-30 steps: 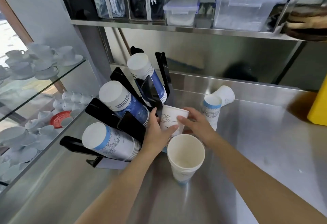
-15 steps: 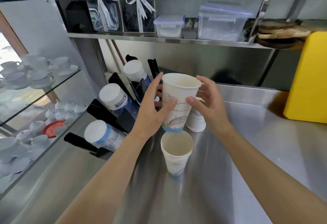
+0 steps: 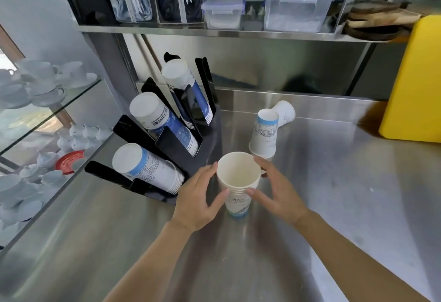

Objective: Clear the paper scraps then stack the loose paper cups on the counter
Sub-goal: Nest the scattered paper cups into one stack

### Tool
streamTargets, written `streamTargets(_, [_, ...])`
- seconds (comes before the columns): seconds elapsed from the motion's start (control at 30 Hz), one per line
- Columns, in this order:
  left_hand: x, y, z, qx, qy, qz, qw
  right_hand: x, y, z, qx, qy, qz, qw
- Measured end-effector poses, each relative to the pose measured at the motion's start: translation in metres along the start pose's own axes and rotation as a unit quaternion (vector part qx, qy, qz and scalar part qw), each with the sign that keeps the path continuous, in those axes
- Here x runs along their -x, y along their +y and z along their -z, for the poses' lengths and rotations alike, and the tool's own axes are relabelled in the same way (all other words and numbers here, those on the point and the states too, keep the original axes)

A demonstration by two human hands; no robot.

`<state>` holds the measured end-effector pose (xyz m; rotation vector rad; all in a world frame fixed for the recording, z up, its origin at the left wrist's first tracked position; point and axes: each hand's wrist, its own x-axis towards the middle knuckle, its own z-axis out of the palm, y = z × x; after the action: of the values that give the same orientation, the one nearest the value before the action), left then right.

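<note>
A stack [image 3: 237, 190] of nested paper cups is standing upright on the steel counter [image 3: 334, 206], mouth up, with several rims showing one under another near its top. The left hand [image 3: 199, 200] is cupping the stack from the left, fingers spread and gently curved, thumb tip touching the wall below the rims. The right hand [image 3: 275, 193] is mirroring it on the other side, fingers loosely splayed, thumb tip resting against the wall; whether either hand is truly gripping cannot be told. Just behind, an upside-down cup [image 3: 264, 133] is standing on the counter, and a tipped cup [image 3: 285, 112] is lying on its side beyond it. To the left, a black rack [image 3: 167, 144] is holding three slanted cup sleeves.
</note>
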<state>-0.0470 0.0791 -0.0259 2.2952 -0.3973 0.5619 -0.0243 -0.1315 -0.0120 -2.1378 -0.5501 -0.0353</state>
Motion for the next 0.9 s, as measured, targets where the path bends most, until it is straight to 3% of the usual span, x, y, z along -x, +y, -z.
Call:
streamTargets(0.2, [-0.011,0.006,0.006,0.063,0.014,-0.006,0.998,-0.003,-0.005,0.007,-0.057,0.013,-0.007,0.998])
streamTargets(0.43, [-0.081,0.035,0.011,0.121,0.173,0.036,0.977,-0.038,-0.002,0.025,-0.174,0.206,-0.054,0.962])
streamTargets(0.53, [-0.135,0.058,0.015,0.149,0.176,0.047,0.972,-0.064,0.01,0.038,-0.205,0.265,-0.094,0.938])
streamTargets(0.6, [-0.177,0.069,0.015,0.156,0.122,0.061,0.978,-0.083,0.022,0.049,-0.207,0.301,-0.114,0.924])
streamTargets(0.7, [-0.242,0.07,-0.002,0.113,-0.038,0.094,0.988,-0.114,0.044,0.067,-0.186,0.349,-0.147,0.907])
streamTargets(0.77, [-0.277,0.059,-0.021,0.059,-0.139,0.122,0.981,-0.135,0.064,0.078,-0.178,0.355,-0.175,0.901])
streamTargets(0.9, [-0.319,0.02,-0.065,0.03,-0.244,0.174,0.954,-0.171,0.113,0.094,-0.128,0.332,-0.258,0.898])
